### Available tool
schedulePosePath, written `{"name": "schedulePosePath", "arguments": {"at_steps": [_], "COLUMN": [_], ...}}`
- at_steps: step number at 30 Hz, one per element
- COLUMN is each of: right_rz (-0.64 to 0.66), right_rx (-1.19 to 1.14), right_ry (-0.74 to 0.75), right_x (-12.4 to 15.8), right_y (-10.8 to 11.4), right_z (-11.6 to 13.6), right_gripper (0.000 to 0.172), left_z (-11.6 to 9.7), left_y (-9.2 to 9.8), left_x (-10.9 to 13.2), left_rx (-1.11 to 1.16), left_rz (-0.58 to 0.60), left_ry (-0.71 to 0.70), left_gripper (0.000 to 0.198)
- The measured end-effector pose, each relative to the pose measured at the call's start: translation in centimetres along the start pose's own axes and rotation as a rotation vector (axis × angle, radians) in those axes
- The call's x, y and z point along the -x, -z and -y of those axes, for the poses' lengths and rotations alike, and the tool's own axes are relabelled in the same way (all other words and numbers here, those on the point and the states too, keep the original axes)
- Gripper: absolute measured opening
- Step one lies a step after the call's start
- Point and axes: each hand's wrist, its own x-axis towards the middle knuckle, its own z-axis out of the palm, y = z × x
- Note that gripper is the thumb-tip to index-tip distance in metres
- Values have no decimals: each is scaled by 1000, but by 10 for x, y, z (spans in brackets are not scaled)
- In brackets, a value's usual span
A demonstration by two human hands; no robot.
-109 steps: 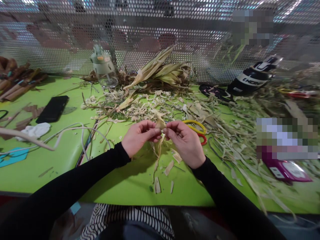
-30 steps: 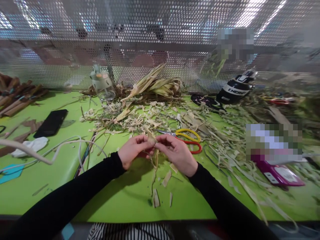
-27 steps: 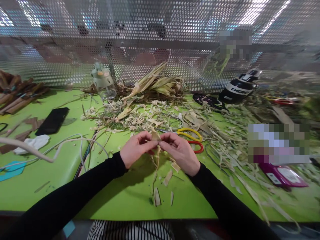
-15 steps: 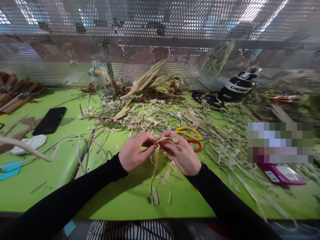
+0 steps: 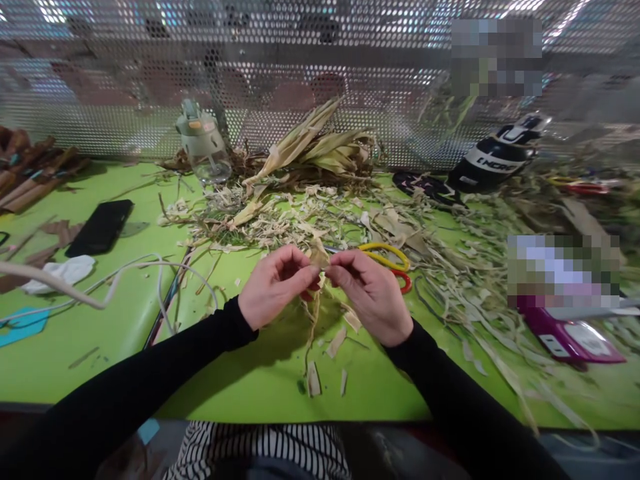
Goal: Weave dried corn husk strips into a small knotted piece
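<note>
Over the front middle of the green table, my left hand and my right hand pinch a pale dried husk strip between thumbs and fingertips. A thin twisted cord of the same dry fibre hangs from the fingers down to the tabletop. Just behind my right hand lie scissors with yellow and red handles, partly covered by that hand. Small husk scraps are on the table below the hands. How the strip joins the cord is hidden by the fingers.
A heap of dried husks and shreds spreads behind the hands. A clear bottle and a leaning black bottle stand at the back by a perforated metal screen. Left are a phone and white cable; right, a magenta device.
The fingertips have shifted along the strip, which now stands up as a wider piece between them. My right hand has moved slightly right, and the camera view has tilted a little.
</note>
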Motion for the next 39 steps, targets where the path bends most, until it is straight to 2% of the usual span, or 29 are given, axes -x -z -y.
{"name": "schedulePosePath", "arguments": {"at_steps": [7, 11, 15, 18, 20, 25, 28, 32, 39], "right_rz": [12, 43, 68, 122, 126, 57, 21, -37, 2], "right_rx": [-90, -75, -78, -39, 18, 110, 130, 104, -143], "right_ry": [-67, -38, 50, 75, 92, 143, 131, 79, -76], "right_x": [-2, -1, 0, 0, -1, -2, -1, 0, 0], "right_y": [-4, -4, -3, 0, 1, 3, 1, -1, -8], "right_z": [-3, -3, -1, 1, 2, 1, 0, -3, -7], "right_gripper": [22, 18, 10, 15, 12, 8, 11, 15, 28], "left_z": [2, 2, 3, 3, 1, -5, -4, -2, 3], "left_y": [-1, -1, -1, 1, 2, 4, 3, -1, -1], "left_x": [-1, -1, -1, -3, -4, -4, -3, -1, 5], "left_rx": [-10, 42, 215, 322, 343, 334, 321, 225, -259], "left_rz": [16, 9, -18, -33, -16, 74, 82, 66, 42], "left_ry": [0, 41, 181, 313, 389, 443, 408, 269, -94], "left_gripper": [21, 19, 18, 13, 8, 9, 12, 21, 23]}}
